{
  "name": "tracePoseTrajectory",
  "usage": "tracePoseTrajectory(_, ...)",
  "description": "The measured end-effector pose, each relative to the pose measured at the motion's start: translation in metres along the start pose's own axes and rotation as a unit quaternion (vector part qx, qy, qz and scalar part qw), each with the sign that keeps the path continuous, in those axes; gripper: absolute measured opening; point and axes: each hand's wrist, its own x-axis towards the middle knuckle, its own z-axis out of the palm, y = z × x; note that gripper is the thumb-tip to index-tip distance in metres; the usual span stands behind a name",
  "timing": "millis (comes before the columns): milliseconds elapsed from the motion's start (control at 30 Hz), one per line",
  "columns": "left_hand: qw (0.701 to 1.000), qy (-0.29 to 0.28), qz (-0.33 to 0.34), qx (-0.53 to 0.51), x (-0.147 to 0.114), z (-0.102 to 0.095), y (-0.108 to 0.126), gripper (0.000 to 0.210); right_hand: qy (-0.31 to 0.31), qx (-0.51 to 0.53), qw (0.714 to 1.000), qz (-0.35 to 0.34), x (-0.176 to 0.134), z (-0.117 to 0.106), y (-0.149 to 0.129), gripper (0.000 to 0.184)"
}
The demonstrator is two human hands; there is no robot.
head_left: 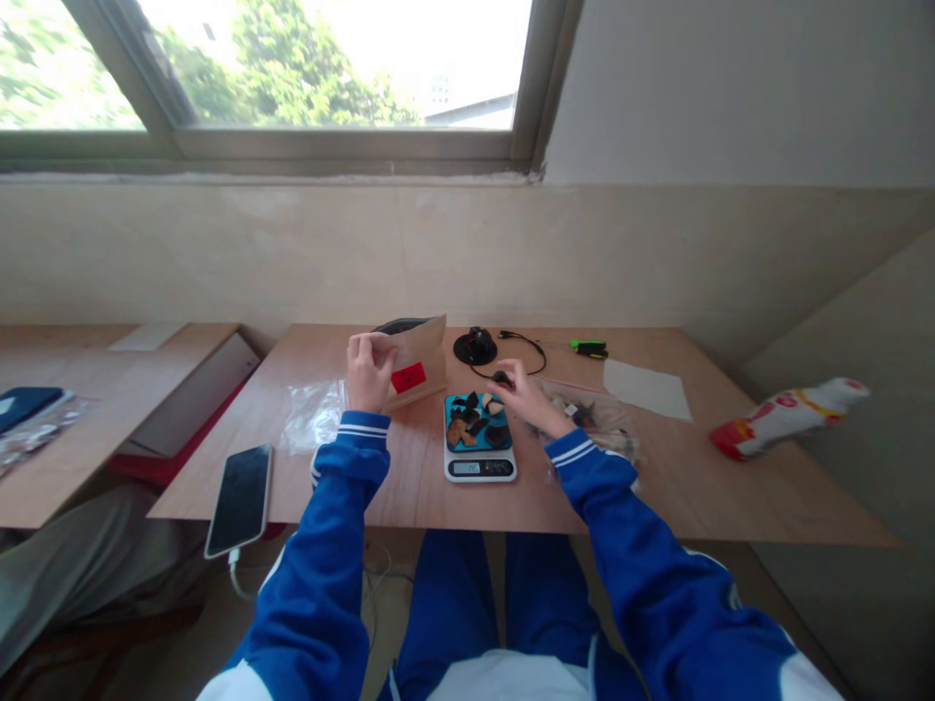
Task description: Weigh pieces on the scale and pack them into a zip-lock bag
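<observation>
My left hand (370, 372) is closed on the upper left edge of a brown paper bag (429, 352) with a red label, which stands tilted on the table. In the middle sits a white kitchen scale (480, 470) with a blue top, its small display lit. Several dark, brown and pale dried pieces (478, 425) lie spread over that top. Just above the scale's far right corner, my right hand (527, 397) is pinched at a small dark piece (501, 378); its exact kind is too small to tell.
Beside my right wrist lies a clear plastic bag (603, 421) of mixed pieces. A crumpled clear bag (311, 417), a phone (240, 498) overhanging the front edge, a black round stand (474, 346) with cable, green-black screwdrivers (588, 348), white paper (647, 387) and a bottle (785, 417) surround the scale.
</observation>
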Motion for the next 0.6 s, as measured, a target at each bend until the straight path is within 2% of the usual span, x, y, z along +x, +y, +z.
tracePoseTrajectory(67,1.000,0.012,0.015,0.004,-0.002,0.000,0.004,0.024,0.012,0.008,1.000,0.005,-0.012,-0.003,0.005,0.037)
tracePoseTrajectory(167,0.999,0.024,0.037,0.005,-0.006,-0.001,0.010,0.032,-0.004,-0.001,1.000,0.015,-0.026,-0.005,0.005,0.026)
tracePoseTrajectory(300,0.999,0.034,0.030,0.005,-0.014,-0.007,0.014,0.036,-0.032,0.002,0.999,0.020,-0.033,-0.008,-0.005,0.023)
tracePoseTrajectory(400,0.999,0.045,0.015,0.006,-0.025,-0.015,0.016,0.035,-0.036,-0.021,0.999,-0.003,-0.037,-0.010,-0.010,0.021)
tracePoseTrajectory(500,0.999,0.043,-0.003,0.005,-0.041,-0.022,0.018,0.031,-0.023,-0.057,0.997,-0.035,-0.042,-0.011,-0.009,0.022)
tracePoseTrajectory(600,0.999,0.033,-0.025,0.002,-0.060,-0.029,0.018,0.026,0.018,-0.087,0.995,-0.045,-0.049,-0.009,-0.004,0.023)
